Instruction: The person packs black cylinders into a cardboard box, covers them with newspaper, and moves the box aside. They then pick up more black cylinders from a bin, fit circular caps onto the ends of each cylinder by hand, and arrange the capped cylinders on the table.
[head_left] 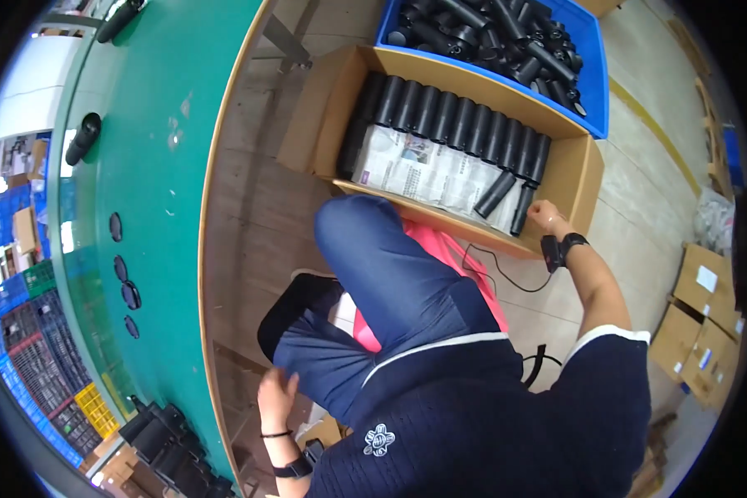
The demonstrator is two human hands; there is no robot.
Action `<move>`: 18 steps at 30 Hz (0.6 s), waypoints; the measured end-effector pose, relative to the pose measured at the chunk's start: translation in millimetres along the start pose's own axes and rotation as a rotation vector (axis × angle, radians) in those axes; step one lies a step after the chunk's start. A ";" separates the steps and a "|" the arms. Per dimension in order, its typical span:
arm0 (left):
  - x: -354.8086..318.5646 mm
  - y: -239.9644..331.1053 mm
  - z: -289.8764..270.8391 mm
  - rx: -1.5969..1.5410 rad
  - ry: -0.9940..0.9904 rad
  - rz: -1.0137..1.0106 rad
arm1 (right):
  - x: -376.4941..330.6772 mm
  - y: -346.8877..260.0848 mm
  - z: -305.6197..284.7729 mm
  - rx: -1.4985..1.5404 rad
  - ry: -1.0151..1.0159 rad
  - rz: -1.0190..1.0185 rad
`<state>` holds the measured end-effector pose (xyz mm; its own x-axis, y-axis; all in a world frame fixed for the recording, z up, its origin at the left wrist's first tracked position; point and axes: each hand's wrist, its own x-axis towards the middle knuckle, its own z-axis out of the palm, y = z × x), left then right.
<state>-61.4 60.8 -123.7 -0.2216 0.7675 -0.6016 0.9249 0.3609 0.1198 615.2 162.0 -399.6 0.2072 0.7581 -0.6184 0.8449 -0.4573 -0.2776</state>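
Note:
My right hand [545,217] is at the near right side of an open cardboard box [589,178], its fingers curled in; whatever may be inside them is hidden. Right beside its fingertips lies a black tube [522,209], and a second black tube [495,194] rests slanted to the left of that one. Behind these, a row of upright-packed black tubes [446,118] lies side by side along the far part of the box, above printed newspaper [423,170]. My left hand [276,395] hangs low beside my knee, away from the box, fingers apart and holding nothing.
A blue bin [599,100] heaped with loose black tubes stands beyond the box. Along the left runs a green-topped table [162,207] with small dark oval pieces [130,295] and black parts. A black cable [515,286] trails on the floor. Cartons [705,282] stand at right.

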 end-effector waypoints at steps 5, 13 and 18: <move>100.8 160.6 -52.6 -0.471 0.157 0.427 | 71.7 14.7 57.8 0.174 -0.289 0.137; 275.3 306.3 -49.6 -0.759 -0.341 0.296 | 112.5 -3.1 104.6 0.453 -0.260 0.255; 378.0 329.8 34.8 -0.768 -0.580 0.212 | 111.4 37.3 127.8 0.385 -0.197 0.540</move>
<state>170.6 451.5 -339.1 0.3015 0.5514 -0.7779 0.4302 0.6494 0.6271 606.7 169.9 -572.8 0.4252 0.2958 -0.8554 0.4055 -0.9072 -0.1121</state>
